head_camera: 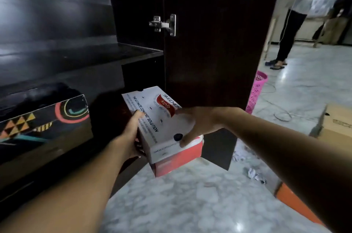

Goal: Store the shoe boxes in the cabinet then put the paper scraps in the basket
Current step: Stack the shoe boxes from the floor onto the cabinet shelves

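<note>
Shoe box (white lid, red base) sits at the dark cabinet's open lower compartment; left hand clasps its left side, right hand clamps the lid.

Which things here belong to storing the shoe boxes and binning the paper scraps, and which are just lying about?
Belongs to the job: white and red shoe box, held by left hand and right hand; patterned shoe box in the cabinet; paper scraps on the floor; pink basket.
Just lying about: cardboard box; floor cable; person standing in the background.
</note>
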### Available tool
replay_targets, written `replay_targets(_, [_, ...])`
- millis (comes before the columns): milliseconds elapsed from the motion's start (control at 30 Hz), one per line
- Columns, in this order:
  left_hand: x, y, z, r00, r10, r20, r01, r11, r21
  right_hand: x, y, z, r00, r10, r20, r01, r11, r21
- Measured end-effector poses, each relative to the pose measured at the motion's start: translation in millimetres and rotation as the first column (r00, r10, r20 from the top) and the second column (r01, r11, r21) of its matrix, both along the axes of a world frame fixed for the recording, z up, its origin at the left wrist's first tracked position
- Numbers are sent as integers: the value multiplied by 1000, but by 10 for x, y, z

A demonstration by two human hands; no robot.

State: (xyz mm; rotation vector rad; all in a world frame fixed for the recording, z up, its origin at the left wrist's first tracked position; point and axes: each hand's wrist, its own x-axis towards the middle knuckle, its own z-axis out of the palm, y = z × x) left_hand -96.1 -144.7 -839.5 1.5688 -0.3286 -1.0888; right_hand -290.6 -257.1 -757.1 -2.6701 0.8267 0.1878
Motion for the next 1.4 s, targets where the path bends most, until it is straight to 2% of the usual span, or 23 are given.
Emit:
replay_targets(67, [80, -131, -114, 999, 38, -30, -38, 999, -3, 107, -130, -96, 1000, 18, -4, -18, 1000, 0])
replay_targets(300, [147, -284, -505, 982, 189, -28, -189, 981, -27, 379, -720, -911, 960, -90, 265, 24, 970, 243])
replay_targets(400, [190, -358, -601, 969, 243, -44, -246, 964, -96, 535, -813, -1126, 887, -161, 432, -21, 922, 387])
replay_targets(467, [220, -398, -655, 968, 252, 7, -248, 957, -148, 655, -850, -1225, 826, -223, 518, -51, 885, 462])
replay_targets(600, [311, -388, -712, 950, 189, 248, -137, 967, -213, 866, -883, -1436, 758, -246, 604, -33, 911, 412])
replay_targets(700, [351, -362, -738, 914, 129, 384, -28, 966, -257, 971, -868, -1546, 738, -247, 628, 79, 956, 283])
replay_targets(800, [380, -422, -784, 915, 222, 336, -109, 940, -324, 1062, -836, -1628, 724, -207, 658, 160, 978, 132])
replay_targets(900, [417, -545, -781, 899, 286, 332, -177, 930, -323, 1183, -785, -1699, 673, -185, 716, 212, 976, 53])
replay_targets(1067, [473, -817, -729, 878, 409, 251, -311, 883, -352, 1531, -754, -1766, 631, -255, 733, 126, 966, 228])
replay_targets(1233, [643, -953, -680, 850, 495, 180, -421, 844, -332, 1784, -723, -1838, 613, -239, 753, 76, 966, 246])
replay_targets(1400, [764, -1007, -723, 857, 492, 154, -421, 840, -342, 1874, -717, -1908, 624, -226, 748, 102, 973, 209])
